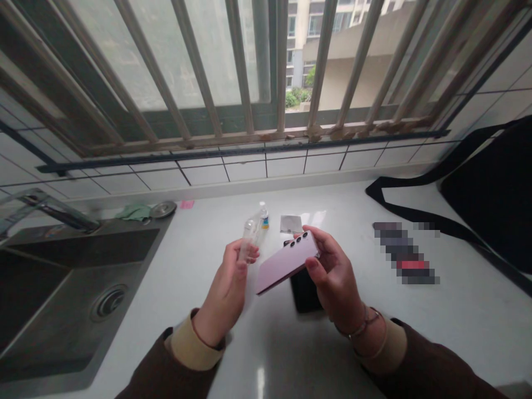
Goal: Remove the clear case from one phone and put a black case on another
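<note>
A lilac smartphone (286,262) is in my right hand (334,271), tilted, with its back and three camera lenses facing up. Thumb and fingers grip it at the camera end. My left hand (226,282) is closed on a clear phone case (250,238), held just left of the phone and apart from it. Below the phone a black flat object (306,296) lies on the counter, partly hidden. Beyond the hands stand a small bottle (264,215) with a white cap and a flat grey square (291,224).
On the left is a steel sink (155,244) with a faucet (54,208), a green cloth (133,212) and a round metal strainer (163,209). A pink slip (187,204) lies behind. A black strapped bag (490,183) and a blurred-out item (405,253) are right. A barred window rises behind.
</note>
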### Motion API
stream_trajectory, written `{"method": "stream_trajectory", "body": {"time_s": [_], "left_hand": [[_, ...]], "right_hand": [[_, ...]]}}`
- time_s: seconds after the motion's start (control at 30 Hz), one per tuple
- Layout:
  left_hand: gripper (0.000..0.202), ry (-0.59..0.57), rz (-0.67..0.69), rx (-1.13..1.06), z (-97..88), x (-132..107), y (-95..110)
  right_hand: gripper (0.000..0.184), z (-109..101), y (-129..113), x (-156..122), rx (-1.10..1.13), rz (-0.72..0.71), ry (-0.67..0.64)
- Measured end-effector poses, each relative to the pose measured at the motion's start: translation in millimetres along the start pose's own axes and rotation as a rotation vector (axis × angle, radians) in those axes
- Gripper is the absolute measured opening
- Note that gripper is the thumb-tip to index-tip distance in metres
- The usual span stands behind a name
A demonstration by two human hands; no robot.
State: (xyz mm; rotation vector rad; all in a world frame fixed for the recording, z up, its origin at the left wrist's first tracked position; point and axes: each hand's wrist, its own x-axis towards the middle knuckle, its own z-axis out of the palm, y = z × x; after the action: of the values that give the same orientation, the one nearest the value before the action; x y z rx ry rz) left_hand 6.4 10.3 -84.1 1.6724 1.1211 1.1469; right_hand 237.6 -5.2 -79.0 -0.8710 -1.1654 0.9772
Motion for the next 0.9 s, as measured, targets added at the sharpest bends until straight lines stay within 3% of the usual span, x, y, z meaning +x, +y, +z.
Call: {"method": "stream_trajectory", "body": {"time_s": [0.07, 0.13, 0.23, 0.33, 0.47, 0.57, 0.73, 0.9], "left_hand": [[0.062, 0.090, -0.138, -0.211, -1.6, 4.9, 2.4], [0.065, 0.085, -0.301, -0.406, -3.3, 9.8, 8.7], [0.050, 0.049, -0.467, -0.422, -6.2, 14.0, 15.6], [0.036, 0.052, -0.499, -0.076, -11.7, 15.8, 11.2], [0.033, 0.007, -0.421, 0.728, -22.2, 17.9, 2.4], [0.036, -0.016, -0.433, 0.894, -28.2, 16.7, 4.4], [0.029, -0.041, -0.455, 1.142, -32.2, 8.8, 13.4], [0.024, -0.113, -0.472, 1.405, -33.5, 4.9, 16.1]], "right_hand": [[0.051, -2.3, -5.0, 4.5, -0.040, 0.008, 0.030], [0.049, -3.2, -11.2, 10.8, -0.084, 0.052, 0.030], [0.049, 1.7, -24.2, 20.8, -0.236, 0.146, -0.018], [0.044, 15.9, -37.7, 29.4, -0.507, 0.144, -0.079], [0.034, 43.1, -40.1, 37.1, -0.867, 0.079, -0.134], [0.041, 63.3, -29.9, 40.3, -1.044, 0.107, -0.171], [0.051, 91.6, -14.0, 44.7, -1.278, 0.188, -0.411], [0.045, 108.0, -3.5, 50.9, -1.388, 0.236, -0.452]]}}
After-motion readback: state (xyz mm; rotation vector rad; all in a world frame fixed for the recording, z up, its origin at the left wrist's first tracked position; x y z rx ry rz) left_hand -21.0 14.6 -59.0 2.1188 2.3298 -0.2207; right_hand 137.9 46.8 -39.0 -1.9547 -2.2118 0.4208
